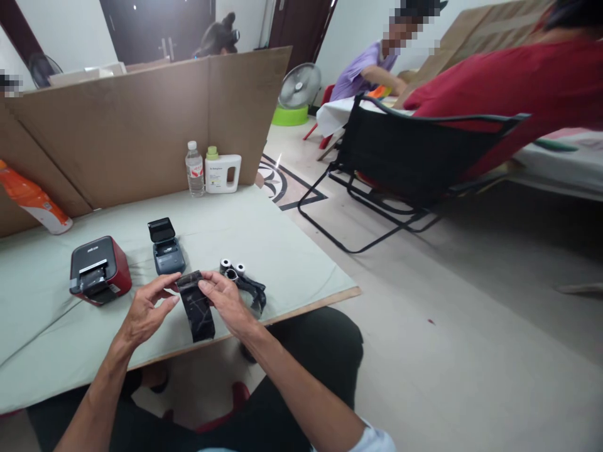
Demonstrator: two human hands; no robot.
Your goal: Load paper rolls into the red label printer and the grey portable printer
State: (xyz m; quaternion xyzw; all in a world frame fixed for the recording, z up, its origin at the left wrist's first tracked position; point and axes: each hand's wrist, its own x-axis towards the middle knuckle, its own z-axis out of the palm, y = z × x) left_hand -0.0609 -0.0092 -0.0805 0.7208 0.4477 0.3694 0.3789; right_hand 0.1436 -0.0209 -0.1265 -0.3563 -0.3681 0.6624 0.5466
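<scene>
A black ribbon roll [196, 307] with pale streaks hangs unrolled over the table's front edge. My right hand [223, 298] pinches the rolled top at its right end between thumb and fingers. At the other end is my left hand [149, 307], fingertips against the roll and thumb spread apart below. Just beyond the hands stands a small dark label printer [168, 254] with its lid up. To the right lie small white rolls [226, 263] and another dark strip [254, 292], partly curled. Left of them sits a red and black label printer [100, 270].
A clear water bottle [195, 169] and a white jug [223, 172] stand by the cardboard partition [141, 132]. An orange bottle [38, 201] leans at the left. Beyond the table's edge are a black folding chair [405, 144], a fan [300, 86] and other people.
</scene>
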